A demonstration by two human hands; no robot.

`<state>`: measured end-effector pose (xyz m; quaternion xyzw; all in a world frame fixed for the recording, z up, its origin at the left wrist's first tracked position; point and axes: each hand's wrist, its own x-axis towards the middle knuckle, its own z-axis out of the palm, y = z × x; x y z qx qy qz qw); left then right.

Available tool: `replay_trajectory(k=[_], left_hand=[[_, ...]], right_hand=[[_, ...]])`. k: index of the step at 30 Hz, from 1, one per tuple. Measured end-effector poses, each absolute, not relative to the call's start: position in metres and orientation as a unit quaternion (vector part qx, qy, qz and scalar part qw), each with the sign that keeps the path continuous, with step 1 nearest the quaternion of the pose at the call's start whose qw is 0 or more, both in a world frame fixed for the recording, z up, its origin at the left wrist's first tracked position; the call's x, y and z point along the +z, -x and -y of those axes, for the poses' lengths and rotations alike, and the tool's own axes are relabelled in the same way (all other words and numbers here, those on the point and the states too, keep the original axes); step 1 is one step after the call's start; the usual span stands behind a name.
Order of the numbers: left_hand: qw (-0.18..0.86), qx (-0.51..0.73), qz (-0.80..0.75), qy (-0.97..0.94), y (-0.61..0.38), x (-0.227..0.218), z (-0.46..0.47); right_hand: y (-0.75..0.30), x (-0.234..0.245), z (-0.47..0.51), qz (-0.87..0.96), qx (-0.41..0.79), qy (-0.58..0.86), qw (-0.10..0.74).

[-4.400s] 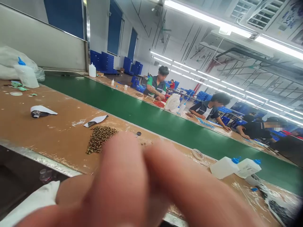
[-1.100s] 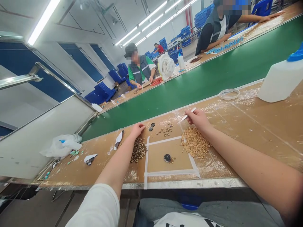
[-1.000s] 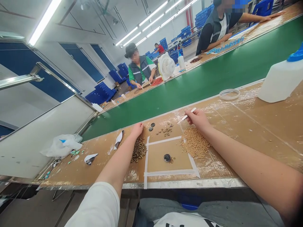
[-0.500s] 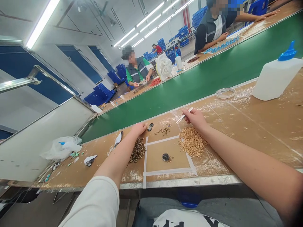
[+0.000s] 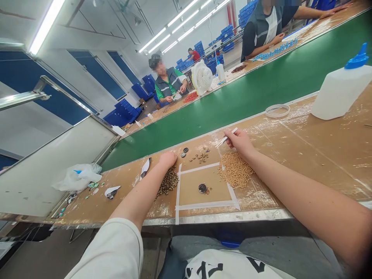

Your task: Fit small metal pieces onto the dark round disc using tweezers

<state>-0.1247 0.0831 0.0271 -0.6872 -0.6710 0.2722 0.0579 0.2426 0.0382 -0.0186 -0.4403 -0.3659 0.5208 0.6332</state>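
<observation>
White tweezers [image 5: 226,138] are pinched in my right hand [image 5: 238,141], their tips pointing down and left. Just below that hand spreads a heap of tan beads [image 5: 236,169]. My left hand [image 5: 167,159] is closed at the far edge of a pile of dark brassy beads [image 5: 168,182]; its fingertips are mostly hidden, so anything in them does not show. Two small dark discs [image 5: 184,152] lie to its right, near loose brassy pieces [image 5: 201,156]. Inside a white tape frame [image 5: 203,205] sits a round black piece [image 5: 202,188] beside brownish spots.
A green conveyor belt [image 5: 186,128] runs behind the table. At the right stand a white bottle with a blue cap [image 5: 334,91] and a tape ring [image 5: 277,111]. Paper scraps [image 5: 112,192] and a plastic bag [image 5: 77,177] lie left. Co-workers sit across the belt.
My left hand has shifted slightly left, away from the dark discs and closer to the brassy beads. My right hand keeps the tweezers in nearly the same place. The view has tilted a little.
</observation>
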Motion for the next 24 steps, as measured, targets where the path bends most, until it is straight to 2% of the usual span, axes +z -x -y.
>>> replay_trajectory(k=[12, 24], left_hand=[[0.049, 0.221, 0.641, 0.734, 0.14, 0.037, -0.06], [0.107, 0.231, 0.677, 0.691, 0.143, 0.034, -0.062]], right_hand=[[-0.244, -0.017, -0.038, 0.356, 0.525, 0.445, 0.633], [-0.246, -0.017, -0.039, 0.357, 0.516, 0.455, 0.632]])
